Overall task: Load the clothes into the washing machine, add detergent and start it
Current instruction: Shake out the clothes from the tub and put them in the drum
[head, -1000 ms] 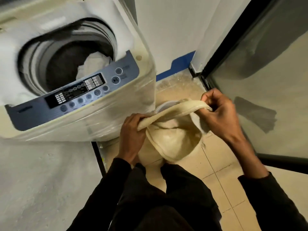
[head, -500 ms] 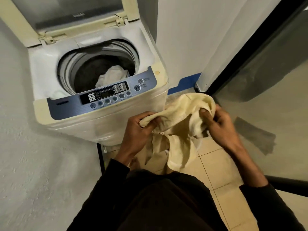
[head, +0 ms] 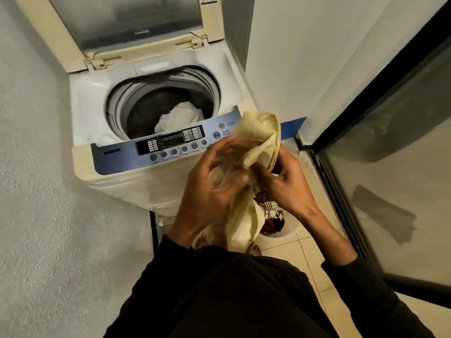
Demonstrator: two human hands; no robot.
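Observation:
A top-loading washing machine point(head: 161, 186) stands ahead with its lid point(head: 127, 28) raised. Its drum point(head: 166, 106) holds a white garment point(head: 179, 118) and something dark. A blue control panel point(head: 168, 147) runs along the front edge. I hold a cream-yellow cloth point(head: 258, 135) bunched in front of the panel's right end. My left hand point(head: 210, 191) grips its lower left part, and my right hand point(head: 288, 184) pinches it from the right. The cloth's tail hangs down between my hands.
A white basket point(head: 285, 230) with dark checked clothes sits on the tiled floor below my hands. A rough white wall is on the left. A dark-framed glass door point(head: 390, 167) closes off the right. My bare foot point(head: 255, 248) shows near the basket.
Both hands have lifted the cream cloth from near the floor up toward the machine's panel, and bunched it together. My view has risen, showing the whole lid.

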